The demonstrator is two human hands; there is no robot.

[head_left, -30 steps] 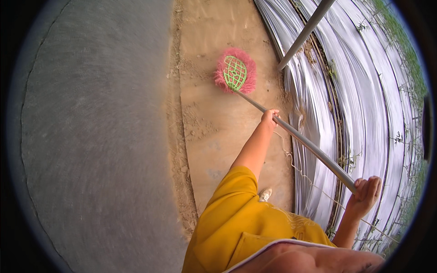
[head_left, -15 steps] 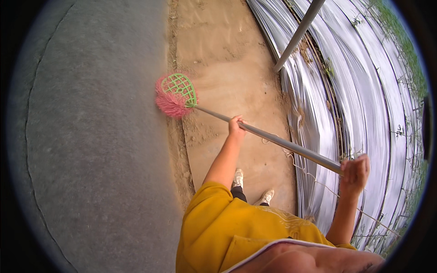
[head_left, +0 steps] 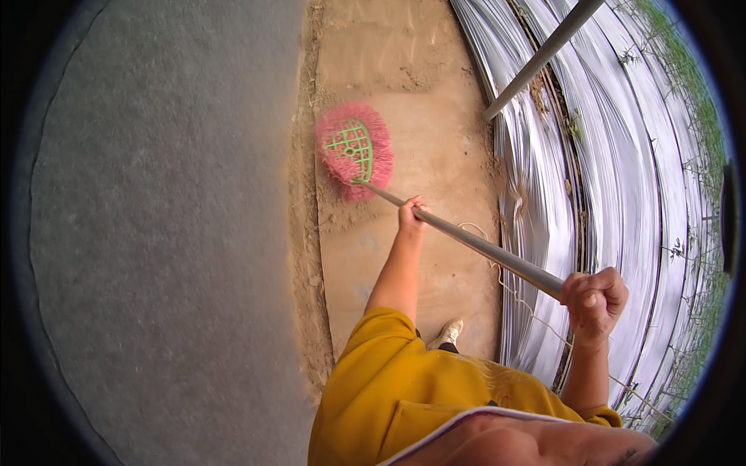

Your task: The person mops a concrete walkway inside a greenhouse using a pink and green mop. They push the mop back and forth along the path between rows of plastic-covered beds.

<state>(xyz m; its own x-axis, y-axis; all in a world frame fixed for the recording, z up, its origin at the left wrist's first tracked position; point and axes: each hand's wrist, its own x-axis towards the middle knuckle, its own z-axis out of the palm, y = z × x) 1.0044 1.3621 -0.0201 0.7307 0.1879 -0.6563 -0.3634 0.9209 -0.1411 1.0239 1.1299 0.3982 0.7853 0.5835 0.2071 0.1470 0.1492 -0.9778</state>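
A long grey broom pole (head_left: pixel 482 246) slants across in front of me, held in both fists. My left hand (head_left: pixel 412 213) wraps the pole partway down, closer to the head. Up at the pole's right end, my right hand (head_left: pixel 594 301) is closed round it and covers its tip. At the far left end sits the broom head (head_left: pixel 355 151), a green plastic lattice with pink bristles fanned out around it. The bristles spread over the brown dirt path, just right of the raised soil edge; they are slightly blurred.
Dark grey flat ground (head_left: pixel 171 233) lies left of the dirt path (head_left: pixel 420 132). Along the right run silvery plastic sheets (head_left: pixel 544 179) with seams and small plants. A grey post (head_left: pixel 544 58) slants at the upper right. A thin pale cord (head_left: pixel 536 314) trails near my right arm.
The broom head has swung right, from the edge of the grey ground onto the dirt, its bristles now fanned wide. My right hand has shifted left a little. One shoe has gone from view.
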